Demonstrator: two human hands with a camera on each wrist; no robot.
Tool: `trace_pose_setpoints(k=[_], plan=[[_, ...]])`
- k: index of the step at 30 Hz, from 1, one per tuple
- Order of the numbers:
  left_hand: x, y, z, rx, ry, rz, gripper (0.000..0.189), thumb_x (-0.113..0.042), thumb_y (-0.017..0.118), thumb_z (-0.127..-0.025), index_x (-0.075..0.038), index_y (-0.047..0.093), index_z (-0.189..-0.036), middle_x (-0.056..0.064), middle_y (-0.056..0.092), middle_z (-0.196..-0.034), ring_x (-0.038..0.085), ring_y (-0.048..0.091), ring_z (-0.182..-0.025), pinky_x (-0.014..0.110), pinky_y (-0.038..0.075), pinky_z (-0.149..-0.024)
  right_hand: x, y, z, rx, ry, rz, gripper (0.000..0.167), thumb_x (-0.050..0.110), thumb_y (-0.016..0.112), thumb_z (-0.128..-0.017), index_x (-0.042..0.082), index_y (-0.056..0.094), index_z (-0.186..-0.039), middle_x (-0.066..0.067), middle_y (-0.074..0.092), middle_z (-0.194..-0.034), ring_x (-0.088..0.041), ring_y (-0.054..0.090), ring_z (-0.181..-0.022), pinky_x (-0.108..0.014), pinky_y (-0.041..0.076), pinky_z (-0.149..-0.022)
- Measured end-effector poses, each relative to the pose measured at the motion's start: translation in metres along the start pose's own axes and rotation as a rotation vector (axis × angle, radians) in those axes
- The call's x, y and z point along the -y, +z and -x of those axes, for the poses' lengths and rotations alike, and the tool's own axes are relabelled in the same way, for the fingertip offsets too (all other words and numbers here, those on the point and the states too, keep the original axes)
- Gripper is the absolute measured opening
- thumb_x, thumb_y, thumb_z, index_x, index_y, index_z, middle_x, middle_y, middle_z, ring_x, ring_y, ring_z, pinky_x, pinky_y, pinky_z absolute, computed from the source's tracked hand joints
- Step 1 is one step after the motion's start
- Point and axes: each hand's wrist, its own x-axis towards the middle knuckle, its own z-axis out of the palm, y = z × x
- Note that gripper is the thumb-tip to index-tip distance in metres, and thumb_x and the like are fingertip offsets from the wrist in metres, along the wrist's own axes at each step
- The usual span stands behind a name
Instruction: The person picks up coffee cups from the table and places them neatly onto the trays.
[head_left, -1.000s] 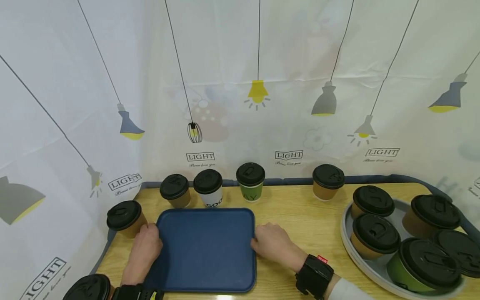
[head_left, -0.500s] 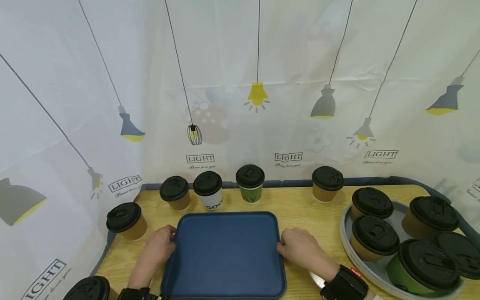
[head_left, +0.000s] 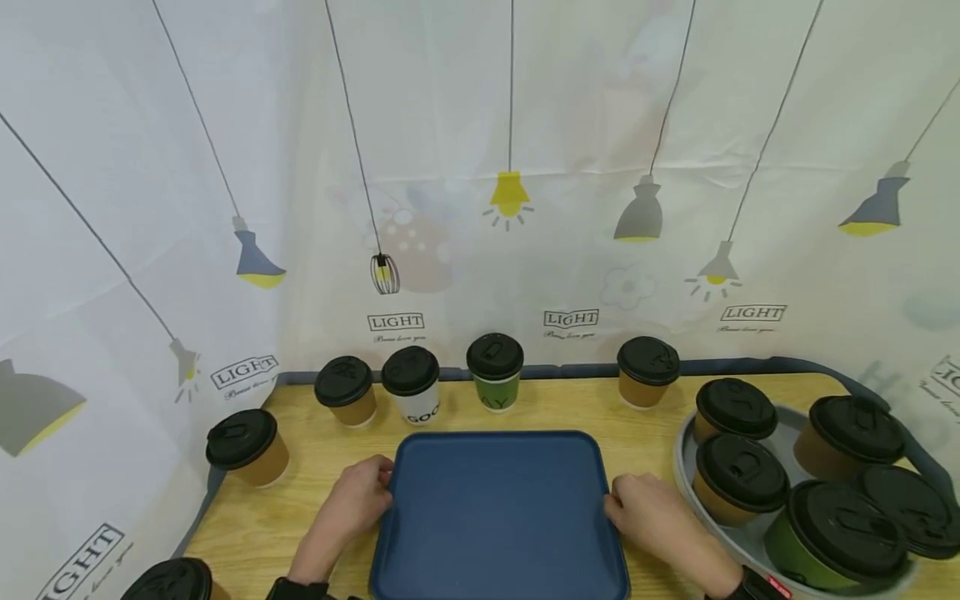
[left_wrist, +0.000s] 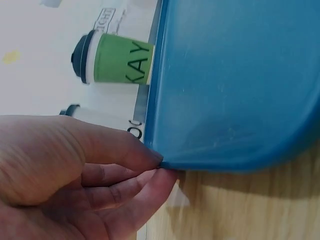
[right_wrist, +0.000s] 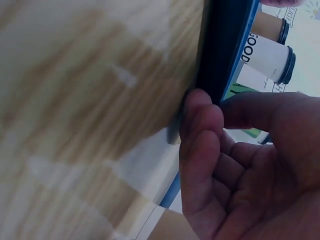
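Observation:
A blue rectangular tray (head_left: 495, 517) lies between my two hands in the head view, with nothing on it. My left hand (head_left: 356, 500) pinches its left rim; the left wrist view shows thumb and fingers meeting at the tray's edge near a rounded corner. On the opposite side my right hand (head_left: 652, 512) grips the right rim, thumb on one side and curled fingers on the other in the right wrist view. Just beyond the tray's far edge stand a brown cup (head_left: 356, 410), a white cup (head_left: 417, 406) and a green cup (head_left: 497, 393), all with black lids.
A round grey tray (head_left: 684, 467) at the right carries several lidded cups, close to my right forearm. Another brown cup (head_left: 640, 392) stands at the back right. At the left are a brown cup (head_left: 262, 462) and a black-lidded cup (head_left: 168, 579). A printed curtain (head_left: 450, 167) hangs behind.
Both hands have moved the blue tray to the right and a little nearer to me, away from the brown cup at the left. The cups have kept their places.

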Motion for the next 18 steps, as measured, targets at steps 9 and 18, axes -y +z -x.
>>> trace_pose_setpoints(k=[9,18], plan=[[-0.012,0.009,-0.001,-0.007,0.020,0.004,0.036,0.009,0.069,-0.080,0.008,0.068,-0.116,0.010,0.070,-0.095,0.020,0.065,-0.083,0.040,0.057,-0.074,-0.033,0.014,-0.007,0.040,-0.004,0.062,0.038,0.013,0.064,-0.096,0.018,0.051,-0.061,0.001,0.043,-0.054,-0.016,0.042,-0.047,-0.032,0.035,-0.050],[-0.016,0.009,-0.001,0.025,-0.006,0.056,0.035,-0.001,0.073,-0.086,0.007,0.068,-0.120,0.008,0.069,-0.097,0.020,0.065,-0.085,0.040,0.056,-0.074,-0.061,0.032,-0.017,0.002,-0.020,0.067,0.042,0.017,0.063,-0.096,0.021,0.047,-0.058,0.004,0.039,-0.052,-0.015,0.038,-0.044,-0.030,0.032,-0.046]])
